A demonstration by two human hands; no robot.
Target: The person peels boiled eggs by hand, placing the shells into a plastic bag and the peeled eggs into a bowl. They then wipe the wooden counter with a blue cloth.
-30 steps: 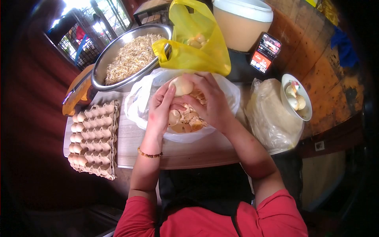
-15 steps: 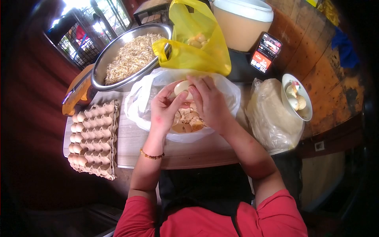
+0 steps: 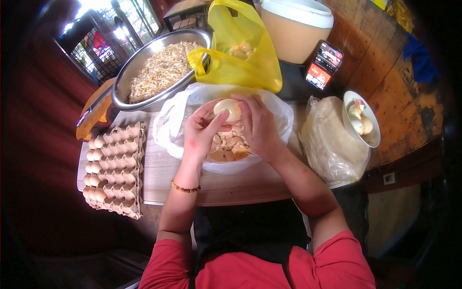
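Observation:
Between my two hands is a pale, smooth egg (image 3: pixel 228 110), held above an open white plastic bag (image 3: pixel 168 120). My left hand (image 3: pixel 202 127) is wrapped round its left side, thumb on its front. The fingers of my right hand (image 3: pixel 257 123) press on its right side. Below the hands, broken eggshells (image 3: pixel 233 147) lie in the white bag. Behind it stands a yellow plastic bag (image 3: pixel 262 62) with several eggs (image 3: pixel 240 49) inside.
An egg carton (image 3: pixel 122 168) with several eggs stands at the left. Behind are a metal bowl (image 3: pixel 161 72) of sprouts, a knife (image 3: pixel 94 106), a lidded bucket (image 3: pixel 296 29) and a phone (image 3: pixel 324 65). At right, a clear bag (image 3: pixel 332 139) sits beside a plate (image 3: pixel 374 115) with eggs.
The fingers of my right hand have shifted right along the egg, and more of its pale surface shows. My left hand keeps its hold.

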